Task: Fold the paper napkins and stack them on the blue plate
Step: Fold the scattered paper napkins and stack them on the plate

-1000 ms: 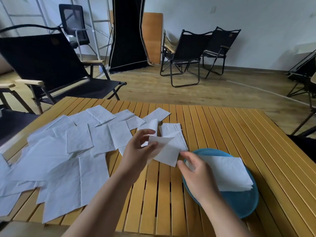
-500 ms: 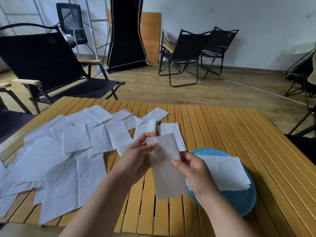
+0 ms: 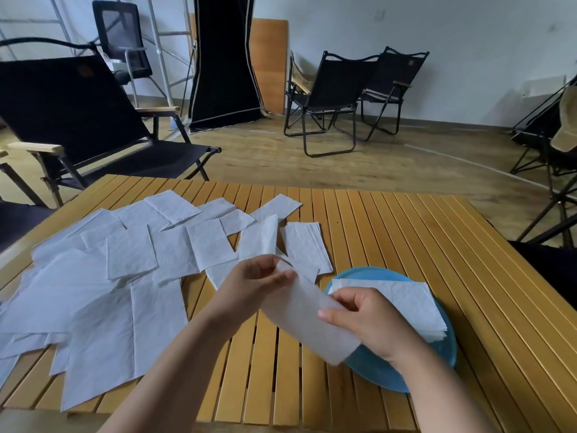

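Observation:
A white paper napkin (image 3: pixel 307 320), folded into a long strip, hangs above the table between both hands. My left hand (image 3: pixel 249 284) pinches its upper end and my right hand (image 3: pixel 368 320) grips its right side lower down. Just right of it sits the blue plate (image 3: pixel 437 360), carrying a stack of folded napkins (image 3: pixel 402 303); my right hand covers the plate's near left part. Several unfolded white napkins (image 3: pixel 103 295) lie spread over the left half of the table. A small pile of folded napkins (image 3: pixel 304 243) rests behind my hands.
The slatted wooden table (image 3: pixel 406 232) shows bare slats on its right half. A black folding chair (image 3: pixel 78 120) stands at the far left corner, and more chairs (image 3: pixel 337 95) stand across the floor. Something dark (image 3: pixel 546 264) sits at the table's right edge.
The napkin was opened from a bent piece into a long strip, then tilted so its lower end swings toward the plate. My right hand shifted right, over the plate's edge.

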Demonstrator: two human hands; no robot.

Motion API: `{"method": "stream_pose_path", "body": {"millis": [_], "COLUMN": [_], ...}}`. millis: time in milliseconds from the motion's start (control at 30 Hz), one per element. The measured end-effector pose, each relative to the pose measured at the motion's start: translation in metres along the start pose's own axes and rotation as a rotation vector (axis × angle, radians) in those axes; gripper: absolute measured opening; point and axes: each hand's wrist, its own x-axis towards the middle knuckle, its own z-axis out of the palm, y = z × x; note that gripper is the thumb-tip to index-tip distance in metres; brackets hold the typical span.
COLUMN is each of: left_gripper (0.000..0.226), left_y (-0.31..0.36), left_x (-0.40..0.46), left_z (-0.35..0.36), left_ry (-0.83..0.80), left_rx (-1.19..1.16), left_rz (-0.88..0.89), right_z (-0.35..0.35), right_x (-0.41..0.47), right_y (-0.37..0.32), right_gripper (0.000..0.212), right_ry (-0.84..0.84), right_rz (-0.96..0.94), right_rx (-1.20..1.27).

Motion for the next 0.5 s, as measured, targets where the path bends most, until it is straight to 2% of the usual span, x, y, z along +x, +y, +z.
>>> {"method": "stream_pose_path", "body": {"millis": [100,167,233,333,400,500], "left_gripper": [0.013,0.008,0.022,0.034,0.029,0.016], "left_y": [-0.002,-0.008,-0.012,-0.012,-0.015,-0.025], "left_x": [0.001,0.004,0.007,0.013,0.02,0.03], "left_z": [0.012,0.025,0.041,0.068,0.084,0.101], "left_ry": [0.141,0.216,0.233,0.214,0.221,0.2], "left_rx": [-0.123,-0.094,0.044,0.296,0.436,0.616], "left_rz": [-0.019,-0.068,-0.074,0.036,0.108,0.15], "right_z": [-0.026,-0.04,-0.051,-0.062,-0.067,-0.072], "right_x": [-0.006,-0.007,-0.006,-0.011,-0.015,-0.011], "right_y": [0.009,0.017,0.023,0.025,0.028,0.04], "right_gripper": [0.011,0.01,0.014,0.016,0.015,0.015], "right_ry": [0.094,0.268,0.471,0.668,0.742,0.822], "right_rz": [0.124,0.164,0.202,0.219,0.202,0.216], "right_rx": [0.078,0.202,0.274,0.043,-0.124,-0.202]}}
